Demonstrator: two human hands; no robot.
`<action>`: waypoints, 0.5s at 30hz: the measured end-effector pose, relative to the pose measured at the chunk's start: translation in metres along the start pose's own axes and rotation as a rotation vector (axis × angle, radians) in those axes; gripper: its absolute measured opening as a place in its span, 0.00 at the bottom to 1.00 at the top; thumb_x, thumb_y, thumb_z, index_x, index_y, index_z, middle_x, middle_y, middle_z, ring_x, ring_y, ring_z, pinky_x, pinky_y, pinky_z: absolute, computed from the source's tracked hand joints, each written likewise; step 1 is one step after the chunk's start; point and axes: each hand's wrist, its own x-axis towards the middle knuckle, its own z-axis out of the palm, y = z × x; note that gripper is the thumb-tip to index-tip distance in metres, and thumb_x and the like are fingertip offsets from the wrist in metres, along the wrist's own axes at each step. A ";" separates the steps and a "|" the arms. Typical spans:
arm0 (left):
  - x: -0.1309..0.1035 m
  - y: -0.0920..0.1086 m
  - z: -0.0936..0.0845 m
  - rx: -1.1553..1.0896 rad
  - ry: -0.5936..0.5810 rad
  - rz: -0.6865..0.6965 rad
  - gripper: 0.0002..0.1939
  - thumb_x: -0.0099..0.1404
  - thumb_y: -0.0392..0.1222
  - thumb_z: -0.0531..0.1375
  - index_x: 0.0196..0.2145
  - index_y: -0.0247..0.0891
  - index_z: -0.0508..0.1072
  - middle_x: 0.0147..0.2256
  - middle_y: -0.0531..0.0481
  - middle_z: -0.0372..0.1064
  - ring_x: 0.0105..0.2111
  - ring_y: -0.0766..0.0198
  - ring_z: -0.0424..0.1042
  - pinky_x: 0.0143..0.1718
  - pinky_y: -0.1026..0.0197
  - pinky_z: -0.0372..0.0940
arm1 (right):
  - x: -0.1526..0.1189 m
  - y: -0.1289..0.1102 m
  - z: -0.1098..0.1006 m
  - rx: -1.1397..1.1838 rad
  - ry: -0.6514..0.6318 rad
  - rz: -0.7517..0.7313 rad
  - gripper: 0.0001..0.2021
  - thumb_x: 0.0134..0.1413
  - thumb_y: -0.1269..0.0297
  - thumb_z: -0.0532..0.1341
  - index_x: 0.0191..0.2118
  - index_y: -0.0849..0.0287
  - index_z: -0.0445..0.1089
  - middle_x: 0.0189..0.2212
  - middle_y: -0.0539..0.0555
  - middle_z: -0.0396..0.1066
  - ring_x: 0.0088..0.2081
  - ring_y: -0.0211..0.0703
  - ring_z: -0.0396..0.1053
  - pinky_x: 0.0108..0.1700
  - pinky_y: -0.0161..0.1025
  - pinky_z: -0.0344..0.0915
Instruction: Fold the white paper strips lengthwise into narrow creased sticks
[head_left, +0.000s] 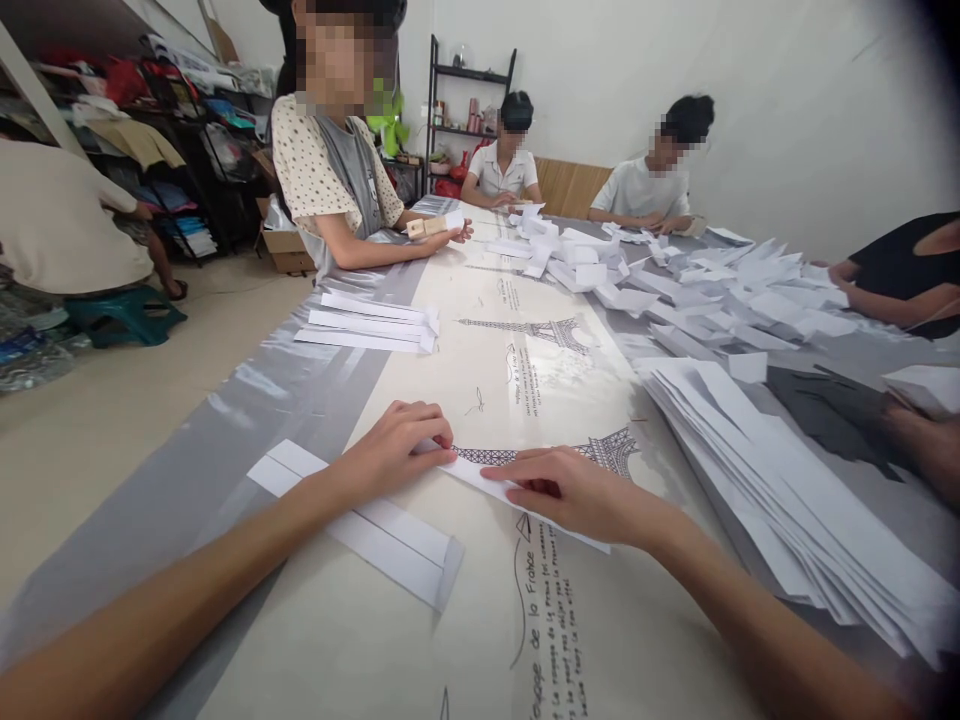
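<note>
A narrow white folded paper strip (471, 477) lies aslant over the printed table cover in front of me. My left hand (394, 445) pinches its far left end between thumb and fingers. Farther along, my right hand (577, 492) has its index finger and thumb on the strip, the other fingers curled. Its right end pokes out below that hand. Under my left forearm lie folded white paper pieces (405, 545), partly hidden by the arm.
Flat white paper sheets (757, 480) are stacked at right, with a heap of folded papers (720, 290) beyond. More folded strips (367, 325) lie ahead on the left. Several people sit or stand around the table (495, 380); one (337, 180) holds a wooden piece and paper.
</note>
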 end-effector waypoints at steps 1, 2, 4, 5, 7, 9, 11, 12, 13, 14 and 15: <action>0.000 0.000 0.001 -0.004 0.002 -0.002 0.09 0.73 0.44 0.58 0.34 0.40 0.69 0.37 0.55 0.71 0.40 0.62 0.69 0.50 0.54 0.55 | -0.001 -0.001 -0.001 -0.020 -0.001 -0.010 0.19 0.70 0.60 0.54 0.62 0.43 0.70 0.33 0.51 0.73 0.28 0.39 0.62 0.30 0.38 0.57; 0.001 -0.001 0.001 -0.006 0.002 -0.006 0.09 0.73 0.44 0.58 0.34 0.40 0.68 0.37 0.55 0.71 0.40 0.62 0.69 0.51 0.54 0.54 | -0.001 -0.002 -0.002 -0.035 -0.004 -0.020 0.19 0.70 0.60 0.54 0.63 0.44 0.70 0.33 0.51 0.73 0.28 0.39 0.62 0.30 0.39 0.58; 0.001 -0.001 0.002 -0.005 -0.001 -0.022 0.10 0.73 0.44 0.58 0.33 0.40 0.68 0.37 0.55 0.71 0.40 0.62 0.69 0.51 0.54 0.54 | -0.002 -0.003 -0.005 -0.060 -0.013 -0.044 0.20 0.71 0.60 0.53 0.63 0.44 0.69 0.33 0.51 0.73 0.28 0.39 0.62 0.30 0.39 0.57; 0.001 -0.001 0.003 -0.006 -0.001 -0.030 0.10 0.73 0.44 0.58 0.33 0.40 0.67 0.37 0.56 0.72 0.40 0.61 0.69 0.51 0.54 0.54 | -0.002 -0.002 -0.006 -0.074 -0.016 -0.058 0.20 0.72 0.60 0.52 0.63 0.44 0.69 0.32 0.51 0.72 0.28 0.39 0.62 0.30 0.39 0.57; 0.002 -0.001 0.003 -0.013 -0.002 -0.041 0.09 0.73 0.44 0.58 0.33 0.41 0.67 0.37 0.56 0.72 0.41 0.61 0.69 0.51 0.54 0.54 | 0.000 0.000 -0.008 -0.096 -0.024 -0.088 0.19 0.73 0.59 0.51 0.63 0.44 0.70 0.30 0.50 0.71 0.28 0.38 0.61 0.30 0.39 0.56; 0.002 -0.001 0.003 -0.026 -0.006 -0.045 0.09 0.73 0.44 0.58 0.34 0.41 0.68 0.37 0.55 0.72 0.41 0.61 0.69 0.52 0.54 0.54 | 0.002 0.005 -0.009 -0.108 -0.033 -0.110 0.18 0.73 0.59 0.52 0.61 0.45 0.71 0.30 0.50 0.70 0.28 0.38 0.62 0.31 0.39 0.57; 0.002 -0.002 0.003 -0.037 -0.010 -0.049 0.08 0.72 0.44 0.58 0.35 0.41 0.68 0.38 0.55 0.72 0.42 0.60 0.69 0.52 0.53 0.54 | 0.003 0.008 -0.009 -0.129 -0.033 -0.109 0.18 0.72 0.60 0.53 0.61 0.46 0.72 0.31 0.51 0.71 0.28 0.38 0.63 0.31 0.39 0.58; 0.002 -0.002 0.003 -0.041 -0.012 -0.053 0.07 0.72 0.44 0.58 0.35 0.41 0.68 0.38 0.55 0.72 0.42 0.60 0.69 0.52 0.53 0.54 | 0.004 0.009 -0.009 -0.145 -0.019 -0.103 0.18 0.72 0.60 0.54 0.61 0.46 0.72 0.32 0.52 0.72 0.28 0.38 0.63 0.31 0.39 0.59; 0.002 -0.002 0.003 -0.043 -0.013 -0.057 0.08 0.72 0.44 0.58 0.35 0.41 0.69 0.38 0.55 0.72 0.42 0.60 0.69 0.52 0.53 0.54 | 0.003 0.008 -0.009 -0.159 0.006 -0.105 0.17 0.71 0.60 0.55 0.60 0.45 0.73 0.35 0.52 0.72 0.28 0.37 0.64 0.31 0.39 0.60; 0.002 -0.001 0.003 -0.043 -0.014 -0.061 0.08 0.72 0.44 0.58 0.35 0.41 0.69 0.38 0.55 0.72 0.42 0.60 0.69 0.52 0.53 0.54 | 0.003 0.006 -0.009 -0.163 0.045 -0.122 0.16 0.70 0.60 0.56 0.58 0.45 0.74 0.38 0.53 0.73 0.29 0.37 0.66 0.32 0.39 0.62; 0.002 -0.001 0.003 -0.042 -0.015 -0.066 0.08 0.72 0.44 0.58 0.34 0.41 0.69 0.37 0.55 0.72 0.42 0.60 0.69 0.52 0.53 0.54 | 0.002 0.003 -0.010 -0.150 0.091 -0.155 0.15 0.70 0.61 0.57 0.57 0.46 0.75 0.42 0.54 0.74 0.32 0.38 0.69 0.35 0.40 0.66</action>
